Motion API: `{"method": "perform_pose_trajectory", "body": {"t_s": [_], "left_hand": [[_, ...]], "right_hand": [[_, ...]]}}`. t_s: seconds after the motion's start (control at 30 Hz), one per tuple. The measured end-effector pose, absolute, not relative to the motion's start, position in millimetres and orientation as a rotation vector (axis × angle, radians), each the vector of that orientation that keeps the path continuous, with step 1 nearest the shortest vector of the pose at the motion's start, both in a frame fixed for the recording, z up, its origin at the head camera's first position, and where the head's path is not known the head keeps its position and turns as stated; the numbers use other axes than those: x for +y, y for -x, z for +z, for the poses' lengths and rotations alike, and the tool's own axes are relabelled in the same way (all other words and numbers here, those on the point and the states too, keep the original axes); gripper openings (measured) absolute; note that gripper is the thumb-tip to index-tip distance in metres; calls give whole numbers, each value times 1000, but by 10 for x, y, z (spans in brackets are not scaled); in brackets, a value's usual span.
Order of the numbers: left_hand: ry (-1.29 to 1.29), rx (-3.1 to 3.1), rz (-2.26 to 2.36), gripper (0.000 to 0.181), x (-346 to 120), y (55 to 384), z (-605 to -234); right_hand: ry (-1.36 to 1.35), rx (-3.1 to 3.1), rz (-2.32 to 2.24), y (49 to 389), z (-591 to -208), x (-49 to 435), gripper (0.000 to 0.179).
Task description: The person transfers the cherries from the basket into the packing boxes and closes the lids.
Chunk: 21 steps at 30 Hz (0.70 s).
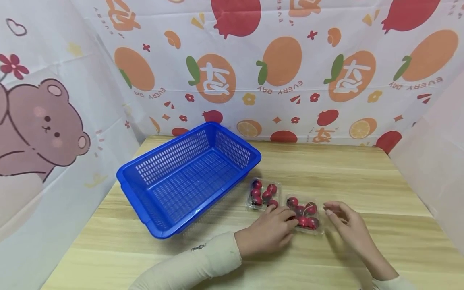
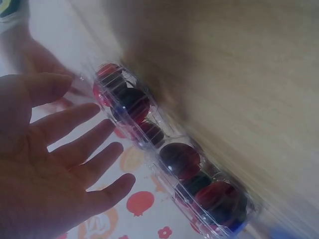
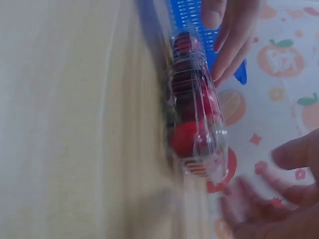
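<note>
Two clear plastic boxes of round, dark-red fruits that look like cherries lie side by side on the table: the left box [image 1: 262, 186] and the right box [image 1: 306, 198]. My left hand [image 1: 270, 230] hovers at their near side, between them, fingertips close to the right box's left edge; whether they touch is hard to tell. In the left wrist view this hand [image 2: 65, 149] has spread, loose fingers. Just right of the right box is my right hand [image 1: 349, 227], its fingers [image 3: 289, 154] loosely bent and apart from the box, holding nothing.
A blue perforated basket [image 1: 134, 201] stands left of the boxes, its near right side close to the left box. The wooden table [image 1: 380, 181] meets a fruit-printed cloth [image 1: 246, 80] at the back and a bear-printed cloth at the left.
</note>
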<state>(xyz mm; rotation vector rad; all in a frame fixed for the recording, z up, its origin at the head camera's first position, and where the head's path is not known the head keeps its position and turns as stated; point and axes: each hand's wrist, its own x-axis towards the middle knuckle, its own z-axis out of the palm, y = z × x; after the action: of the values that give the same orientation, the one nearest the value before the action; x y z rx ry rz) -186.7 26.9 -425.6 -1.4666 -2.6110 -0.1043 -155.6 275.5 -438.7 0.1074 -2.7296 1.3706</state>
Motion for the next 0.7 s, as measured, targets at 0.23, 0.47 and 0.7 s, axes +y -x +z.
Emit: {"method": "perform_pose_trajectory", "body": {"t_s": [0.23,0.47,0.7], "left_hand": [[1510,-2631,-167,40,286,1884,-4284],[1564,-2608,-156,43,297,1903,-4296],[1572,-2618,-141,46,292,1906,-4282]], "right_hand": [[61,-2736,2262,1453,-4508,2894,64],[58,-2553,2575,1465,-4611,2930,66],[100,-2393,2719,1466,-4660,2937,48]]}}
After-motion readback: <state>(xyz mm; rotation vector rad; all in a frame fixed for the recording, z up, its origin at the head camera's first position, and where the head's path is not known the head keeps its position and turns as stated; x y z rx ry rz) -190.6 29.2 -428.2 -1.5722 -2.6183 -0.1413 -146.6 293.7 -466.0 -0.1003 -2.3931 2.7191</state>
